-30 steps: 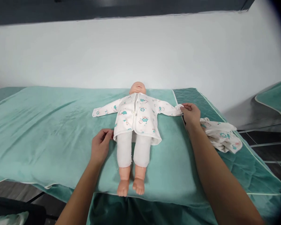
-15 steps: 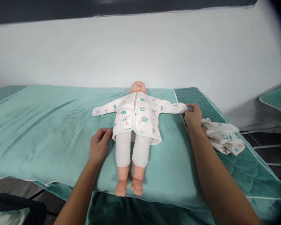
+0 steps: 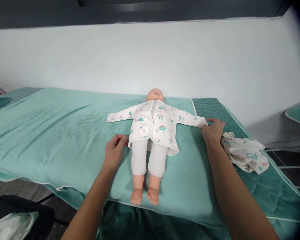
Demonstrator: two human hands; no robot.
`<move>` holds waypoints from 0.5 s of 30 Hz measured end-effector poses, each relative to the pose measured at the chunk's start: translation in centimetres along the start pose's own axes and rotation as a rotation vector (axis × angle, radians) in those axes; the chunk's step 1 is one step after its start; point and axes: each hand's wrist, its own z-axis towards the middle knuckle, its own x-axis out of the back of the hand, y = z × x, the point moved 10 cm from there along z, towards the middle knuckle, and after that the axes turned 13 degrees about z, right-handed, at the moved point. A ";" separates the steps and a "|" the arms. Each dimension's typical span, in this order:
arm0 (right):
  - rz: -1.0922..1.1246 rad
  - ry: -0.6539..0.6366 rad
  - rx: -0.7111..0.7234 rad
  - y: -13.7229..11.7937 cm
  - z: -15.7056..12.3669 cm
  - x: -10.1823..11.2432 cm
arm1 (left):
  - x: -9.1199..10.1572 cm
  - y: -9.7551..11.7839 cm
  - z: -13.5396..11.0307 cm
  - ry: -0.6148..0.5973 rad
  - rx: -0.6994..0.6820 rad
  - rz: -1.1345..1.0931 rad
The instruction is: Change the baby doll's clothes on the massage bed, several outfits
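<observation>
Beside the doll point(image 3: 154, 95) on the bed point(image 3: 72, 140), the right hand point(image 3: 212, 130) is pinching its jacket point(image 3: 162, 120) cuff, apparently straightening the sleeve point(image 3: 190, 118) and calling for light tension; the left hand point(image 3: 115, 148) is resting half-curled by its hip, hold unclear.

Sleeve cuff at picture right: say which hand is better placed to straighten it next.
Right, probably: the right hand is at that cuff; the left hand is by the opposite side of the jacket.

There are two hands point(image 3: 114, 151) point(image 3: 213, 131), one doll point(image 3: 155, 94), two doll feet point(image 3: 136, 196) point(image 3: 153, 195), one printed jacket point(image 3: 162, 120) and one crumpled garment point(image 3: 243, 154).
</observation>
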 end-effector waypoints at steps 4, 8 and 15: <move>-0.004 0.013 0.097 -0.9 0.0 0.3 | 0.0 -0.1 0.0 -0.010 0.005 -0.016; 0.061 -0.034 0.294 -4.4 -2.0 0.4 | 0.0 -0.4 0.0 -0.013 0.012 -0.040; 0.517 -0.550 -0.167 -6.1 -9.2 -7.1 | -0.6 -0.6 0.5 -0.063 0.021 -0.039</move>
